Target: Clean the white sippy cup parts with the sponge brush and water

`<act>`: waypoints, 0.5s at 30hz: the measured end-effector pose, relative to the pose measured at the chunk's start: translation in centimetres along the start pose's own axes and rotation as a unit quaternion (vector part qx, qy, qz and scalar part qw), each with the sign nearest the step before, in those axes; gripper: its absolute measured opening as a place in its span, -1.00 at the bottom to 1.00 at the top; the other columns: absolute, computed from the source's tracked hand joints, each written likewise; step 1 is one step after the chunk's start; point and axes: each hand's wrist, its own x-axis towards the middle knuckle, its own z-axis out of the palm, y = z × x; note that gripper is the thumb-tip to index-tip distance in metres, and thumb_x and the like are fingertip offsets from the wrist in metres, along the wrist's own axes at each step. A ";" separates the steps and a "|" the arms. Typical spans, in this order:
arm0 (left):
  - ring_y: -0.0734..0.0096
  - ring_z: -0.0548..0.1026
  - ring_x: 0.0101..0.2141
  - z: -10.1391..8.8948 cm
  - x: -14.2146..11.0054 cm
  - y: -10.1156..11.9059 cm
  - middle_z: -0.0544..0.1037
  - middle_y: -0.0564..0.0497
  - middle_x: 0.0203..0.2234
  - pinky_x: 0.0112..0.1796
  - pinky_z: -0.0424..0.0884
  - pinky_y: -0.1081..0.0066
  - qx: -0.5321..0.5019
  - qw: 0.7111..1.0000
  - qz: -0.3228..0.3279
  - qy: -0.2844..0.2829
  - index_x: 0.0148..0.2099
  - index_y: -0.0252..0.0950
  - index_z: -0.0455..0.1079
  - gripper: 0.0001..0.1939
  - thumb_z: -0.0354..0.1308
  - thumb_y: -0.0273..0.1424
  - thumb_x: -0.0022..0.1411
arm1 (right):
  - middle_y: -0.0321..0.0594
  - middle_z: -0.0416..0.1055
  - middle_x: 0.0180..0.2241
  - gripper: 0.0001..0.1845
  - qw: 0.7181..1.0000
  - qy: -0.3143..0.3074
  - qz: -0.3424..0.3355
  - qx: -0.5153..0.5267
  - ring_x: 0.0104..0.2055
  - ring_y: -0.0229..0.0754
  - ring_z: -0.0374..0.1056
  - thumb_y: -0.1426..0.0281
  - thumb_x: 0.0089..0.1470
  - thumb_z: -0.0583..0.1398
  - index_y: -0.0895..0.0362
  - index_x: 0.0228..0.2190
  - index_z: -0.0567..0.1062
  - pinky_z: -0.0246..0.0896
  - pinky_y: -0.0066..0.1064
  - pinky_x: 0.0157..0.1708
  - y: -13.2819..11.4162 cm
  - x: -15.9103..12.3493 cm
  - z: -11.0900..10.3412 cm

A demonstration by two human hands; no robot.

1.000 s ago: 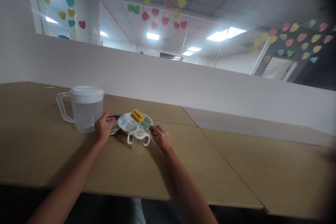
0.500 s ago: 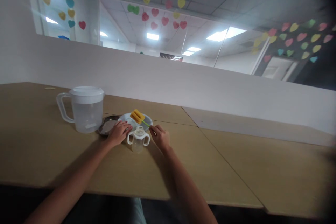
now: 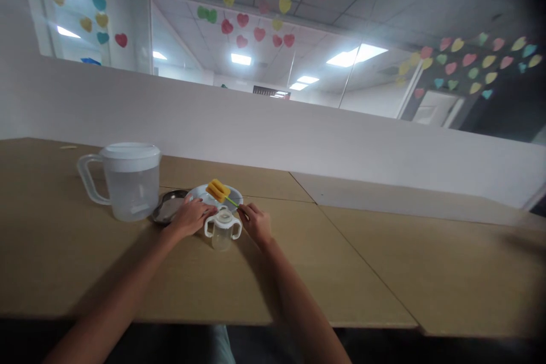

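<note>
A small clear bottle (image 3: 222, 238) with a white collar and two white side handles stands upright on the table between my hands. My right hand (image 3: 256, 224) is closed on the thin green handle of a bottle brush (image 3: 218, 190). Its yellow sponge head points up and left, above a pale shallow bowl (image 3: 238, 197). My left hand (image 3: 196, 217) is open, fingers stretched towards the bottle's neck and in front of part of the bowl. Whether its fingertips touch the bottle, I cannot tell. Partly behind that hand lies a dark metal dish (image 3: 160, 214).
A large lidded translucent pitcher (image 3: 132, 190), holding clear liquid, stands to the left with its handle facing left. The wooden table (image 3: 341, 273) has panel seams right of my hands. A white low wall (image 3: 222, 119) and glass with paper hearts rise behind it.
The whole view has shifted slightly, so things sit further left. My left fingertips have come nearer the bottle's neck. The brush stays in my right hand, its sponge still over the bowl.
</note>
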 end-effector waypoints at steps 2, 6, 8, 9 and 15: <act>0.22 0.47 -0.20 -0.1 0.0 0.2 0.58 -0.04 -0.36 0.10 0.04 0.02 0.002 1.000 -0.007 -0.001 -0.27 -0.19 0.51 -0.56 -0.17 -0.16 0.34 | -0.23 0.51 -0.38 -0.70 1.000 0.000 0.001 0.001 -0.44 -0.38 0.36 0.29 0.23 0.04 0.06 -0.27 0.56 0.04 -0.58 -0.51 0.0 0.0 0.0; 0.21 0.48 -0.21 0.2 -0.2 0.4 0.58 -0.05 -0.35 0.08 0.10 0.06 -0.028 0.999 -0.019 0.036 -0.27 -0.20 0.51 -0.60 -0.11 -0.16 0.31 | -0.23 0.51 -0.38 -0.71 1.000 0.000 0.004 0.006 -0.45 -0.37 0.37 0.29 0.23 0.05 0.08 -0.27 0.55 0.05 -0.57 -0.52 0.0 -0.1 0.0; 0.21 0.48 -0.21 0.3 -0.4 0.3 0.59 -0.06 -0.33 0.07 0.13 0.09 -0.047 0.997 -0.025 0.057 -0.28 -0.20 0.50 -0.63 -0.09 -0.17 0.30 | -0.23 0.51 -0.37 -0.72 1.000 0.000 0.009 0.007 -0.45 -0.37 0.37 0.29 0.23 0.05 0.07 -0.27 0.55 0.04 -0.56 -0.53 0.0 0.0 -0.1; 0.21 0.48 -0.21 0.4 -0.5 0.2 0.59 -0.06 -0.32 0.07 0.14 0.10 -0.056 0.996 -0.027 0.069 -0.27 -0.20 0.50 -0.64 -0.08 -0.17 0.30 | -0.23 0.51 -0.37 -0.72 1.000 -0.001 0.010 0.008 -0.45 -0.36 0.37 0.30 0.22 0.05 0.06 -0.27 0.55 0.04 -0.56 -0.53 0.0 0.0 -0.1; 0.20 0.47 -0.19 0.5 -0.8 -0.5 0.58 -0.07 -0.25 -0.01 0.23 0.18 -0.082 0.981 -0.069 0.164 -0.17 -0.23 0.46 -0.74 -0.02 -0.28 0.26 | -0.23 0.51 -0.38 -0.76 1.000 -0.004 0.007 0.021 -0.44 -0.34 0.38 0.33 0.20 0.09 0.07 -0.27 0.56 0.06 -0.55 -0.53 -0.1 0.1 -0.1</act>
